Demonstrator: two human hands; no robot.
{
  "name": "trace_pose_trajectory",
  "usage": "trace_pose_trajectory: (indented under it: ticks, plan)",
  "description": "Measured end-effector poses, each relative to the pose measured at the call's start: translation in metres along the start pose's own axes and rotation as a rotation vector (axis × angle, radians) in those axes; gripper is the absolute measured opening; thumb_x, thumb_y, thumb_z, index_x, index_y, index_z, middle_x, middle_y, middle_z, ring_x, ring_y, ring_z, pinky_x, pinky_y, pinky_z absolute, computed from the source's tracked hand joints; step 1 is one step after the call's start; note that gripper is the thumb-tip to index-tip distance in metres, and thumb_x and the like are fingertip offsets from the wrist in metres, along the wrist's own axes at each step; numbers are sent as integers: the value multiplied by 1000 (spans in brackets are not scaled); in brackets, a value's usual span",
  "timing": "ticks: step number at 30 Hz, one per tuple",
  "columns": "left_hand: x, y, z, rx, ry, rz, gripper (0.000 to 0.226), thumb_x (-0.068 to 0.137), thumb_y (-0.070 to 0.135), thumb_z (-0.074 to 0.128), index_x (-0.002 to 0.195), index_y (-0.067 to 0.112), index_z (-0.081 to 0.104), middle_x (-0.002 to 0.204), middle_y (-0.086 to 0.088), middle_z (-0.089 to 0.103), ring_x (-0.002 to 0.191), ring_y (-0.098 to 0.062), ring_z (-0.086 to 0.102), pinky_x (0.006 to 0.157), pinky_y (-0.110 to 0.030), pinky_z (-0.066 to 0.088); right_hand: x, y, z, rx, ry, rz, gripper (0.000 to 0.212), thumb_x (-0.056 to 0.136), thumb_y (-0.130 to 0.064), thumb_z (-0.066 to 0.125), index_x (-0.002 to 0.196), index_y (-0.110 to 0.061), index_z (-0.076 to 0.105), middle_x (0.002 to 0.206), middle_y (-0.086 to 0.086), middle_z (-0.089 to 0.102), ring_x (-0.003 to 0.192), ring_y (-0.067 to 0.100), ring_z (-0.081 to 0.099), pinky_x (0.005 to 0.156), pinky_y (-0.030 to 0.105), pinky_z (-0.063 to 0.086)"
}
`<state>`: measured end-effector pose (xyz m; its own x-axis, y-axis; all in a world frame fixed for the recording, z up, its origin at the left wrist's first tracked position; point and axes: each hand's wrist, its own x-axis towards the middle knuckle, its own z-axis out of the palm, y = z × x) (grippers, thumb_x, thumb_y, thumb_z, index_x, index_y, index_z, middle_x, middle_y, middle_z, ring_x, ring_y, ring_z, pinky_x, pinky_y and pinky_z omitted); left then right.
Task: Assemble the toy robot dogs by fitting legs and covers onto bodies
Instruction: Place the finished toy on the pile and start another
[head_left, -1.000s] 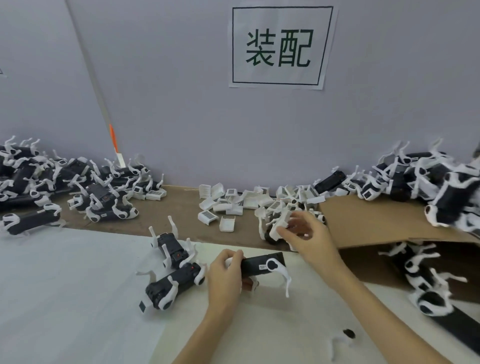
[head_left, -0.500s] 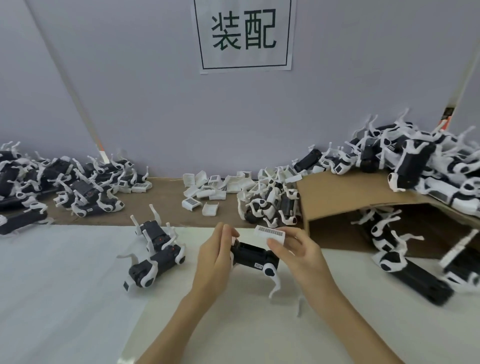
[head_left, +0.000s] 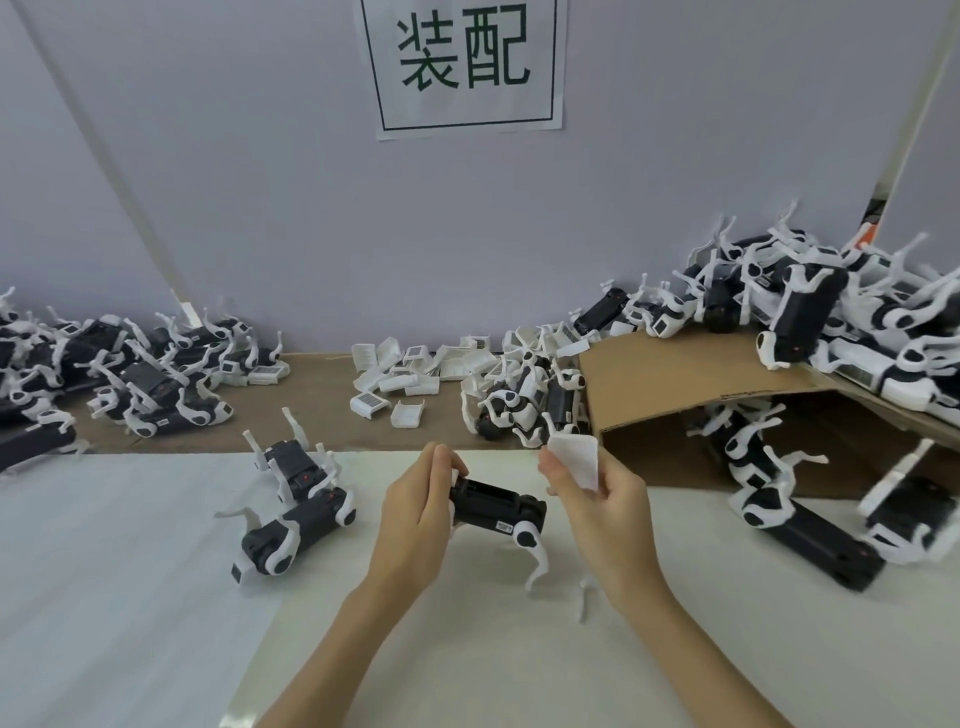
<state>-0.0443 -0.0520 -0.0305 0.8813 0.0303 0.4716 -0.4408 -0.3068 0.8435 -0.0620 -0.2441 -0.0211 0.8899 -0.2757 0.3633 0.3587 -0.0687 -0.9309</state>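
My left hand (head_left: 415, 512) holds the black toy dog body (head_left: 496, 506) just over the white worktop (head_left: 130, 571). My right hand (head_left: 605, 506) pinches a white cover (head_left: 574, 460) beside it.

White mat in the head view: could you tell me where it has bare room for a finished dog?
The white mat is bare left of the two dogs, and below the left hand. Crowded: cover pile, cardboard with dogs.
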Motion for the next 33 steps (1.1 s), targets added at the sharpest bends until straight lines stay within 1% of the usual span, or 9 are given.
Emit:
trace_pose_trajectory:
  ticks: [2, 4, 9, 14, 19, 23, 26, 30, 33]
  plan:
    - [0, 2, 0, 7, -14, -7, 49, 108, 55, 31, 88, 21, 60, 69, -16, 56, 61, -14, 48, 57, -13, 39, 0, 2, 1, -26, -27, -17, 14, 104, -30, 61, 105, -22, 72, 87, -5, 77, 77, 15, 75, 73, 34, 61]
    - [-1, 3, 0, 50, -34, 3, 47, 109, 51, 30, 88, 21, 59, 70, -12, 55, 63, -14, 47, 59, -14, 39, -1, 3, 0, -72, -26, -52, 9, 107, -26, 54, 110, -26, 62, 83, -7, 73, 71, 12, 71, 67, 28, 57]
    - [-2, 4, 0, 134, -36, 31, 46, 111, 49, 29, 88, 20, 57, 65, 4, 50, 63, -12, 45, 60, -19, 36, 0, 4, -3, -117, -11, -101, 11, 95, -19, 74, 98, -27, 67, 76, 0, 70, 68, 13, 66, 60, 26, 51]
    - [-2, 2, 1, 138, -26, 37, 47, 110, 51, 29, 89, 21, 57, 63, 7, 49, 62, -12, 45, 59, -22, 36, 4, 6, -3, -27, 55, 43, 16, 90, -12, 72, 79, -18, 62, 71, -12, 66, 73, 7, 61, 64, 10, 45]
    - [-3, 0, 2, 109, -21, 5, 50, 108, 60, 22, 96, 29, 59, 67, 8, 54, 63, -14, 52, 62, -23, 41, -3, 2, 0, -114, 27, -116, 10, 98, -10, 65, 96, -19, 61, 84, -4, 74, 78, 14, 73, 68, 26, 58]
    - [-3, 0, 4, 120, -16, 36, 52, 106, 67, 16, 103, 35, 57, 74, 1, 57, 67, -14, 57, 67, -29, 49, -11, 2, 4, -574, -54, -402, 16, 98, -9, 66, 110, -18, 69, 99, -3, 62, 83, 12, 60, 69, 13, 46]
    - [-1, 0, 5, 85, -22, 30, 57, 104, 74, 14, 105, 34, 56, 73, -6, 55, 65, -17, 57, 65, -31, 51, -16, -2, 7, -649, -265, -407, 34, 95, -12, 59, 128, -17, 67, 121, -4, 61, 105, 13, 60, 87, 21, 51]
    - [1, -1, 4, -23, -12, -53, 65, 98, 82, 18, 105, 32, 58, 77, -14, 60, 70, -28, 62, 60, -20, 50, -21, -1, 4, -657, -497, -374, 60, 99, -47, 48, 157, -30, 41, 140, -24, 49, 115, 3, 48, 101, 20, 42]
    - [1, -2, 3, -25, -16, -75, 64, 98, 81, 16, 104, 32, 57, 80, -16, 63, 75, -32, 63, 62, -22, 48, -20, 4, 6, -668, -528, -380, 56, 106, -48, 45, 159, -32, 36, 140, -22, 46, 119, 6, 46, 107, 27, 40]
